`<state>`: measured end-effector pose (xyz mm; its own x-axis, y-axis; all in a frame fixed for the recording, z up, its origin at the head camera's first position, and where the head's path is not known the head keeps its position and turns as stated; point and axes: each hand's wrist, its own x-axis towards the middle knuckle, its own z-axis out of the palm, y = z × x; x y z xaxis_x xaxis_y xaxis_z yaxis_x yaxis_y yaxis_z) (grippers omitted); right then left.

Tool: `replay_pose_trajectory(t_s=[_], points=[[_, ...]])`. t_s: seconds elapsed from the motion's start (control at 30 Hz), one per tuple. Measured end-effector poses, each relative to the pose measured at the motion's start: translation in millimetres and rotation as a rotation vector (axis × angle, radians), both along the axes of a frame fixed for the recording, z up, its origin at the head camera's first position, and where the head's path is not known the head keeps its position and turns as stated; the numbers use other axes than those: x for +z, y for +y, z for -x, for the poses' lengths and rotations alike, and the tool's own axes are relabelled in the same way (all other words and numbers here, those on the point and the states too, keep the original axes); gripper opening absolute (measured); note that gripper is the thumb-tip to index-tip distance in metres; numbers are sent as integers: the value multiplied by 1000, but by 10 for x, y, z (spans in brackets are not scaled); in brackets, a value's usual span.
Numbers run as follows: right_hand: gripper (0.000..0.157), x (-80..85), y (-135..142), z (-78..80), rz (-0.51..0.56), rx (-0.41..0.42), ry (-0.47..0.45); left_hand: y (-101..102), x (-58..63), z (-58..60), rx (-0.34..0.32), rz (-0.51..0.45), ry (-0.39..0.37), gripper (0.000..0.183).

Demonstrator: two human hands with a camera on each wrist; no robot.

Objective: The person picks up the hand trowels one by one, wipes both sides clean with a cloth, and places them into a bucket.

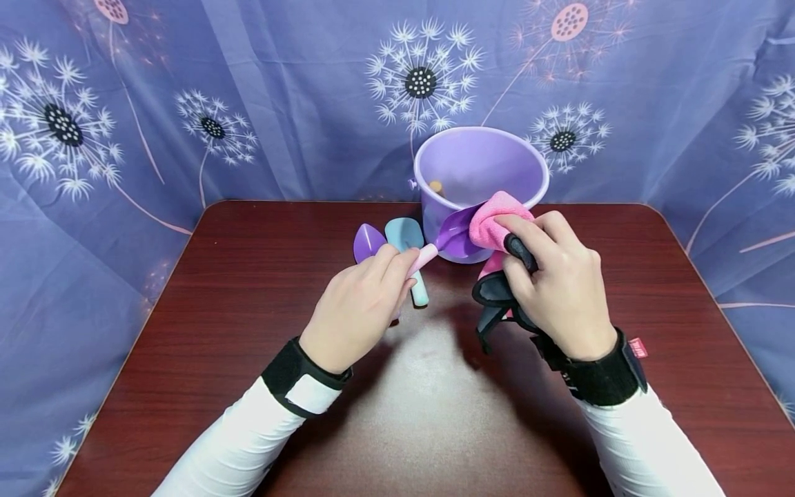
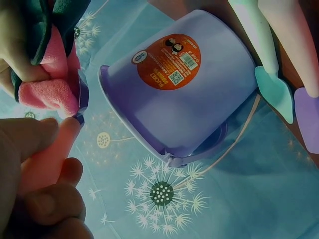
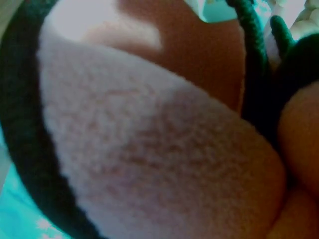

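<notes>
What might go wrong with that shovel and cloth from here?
The held purple shovel is close to the bucket, so a careless swing might bump it. The left hand grips only the handle, so a hard push through the pink cloth in the right hand could twist it loose. The blue shovel lies close by and might get nudged.

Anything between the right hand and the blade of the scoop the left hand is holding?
Yes: the pink cloth, gripped by the right hand, lies between that hand and the purple blade. Nothing visible separates the left hand from the handle.
</notes>
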<state>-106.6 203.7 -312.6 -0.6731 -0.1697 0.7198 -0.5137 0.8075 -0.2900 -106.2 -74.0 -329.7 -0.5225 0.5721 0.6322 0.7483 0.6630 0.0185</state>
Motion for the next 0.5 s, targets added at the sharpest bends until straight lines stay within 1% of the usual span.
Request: replay_pose_trajectory(t_s=[0.13,0.3,0.5], points=[[40,-18,-40,-2,0,36,32,-3,2,-18,-5,-6,-25,30],[39,-44,-93,-1,-36,83,71,11,-16,-21,-7,-10,-21,29],[41,-74,-150,-9,-99,149,71,23,-23,-19,-13,26,-18,24]])
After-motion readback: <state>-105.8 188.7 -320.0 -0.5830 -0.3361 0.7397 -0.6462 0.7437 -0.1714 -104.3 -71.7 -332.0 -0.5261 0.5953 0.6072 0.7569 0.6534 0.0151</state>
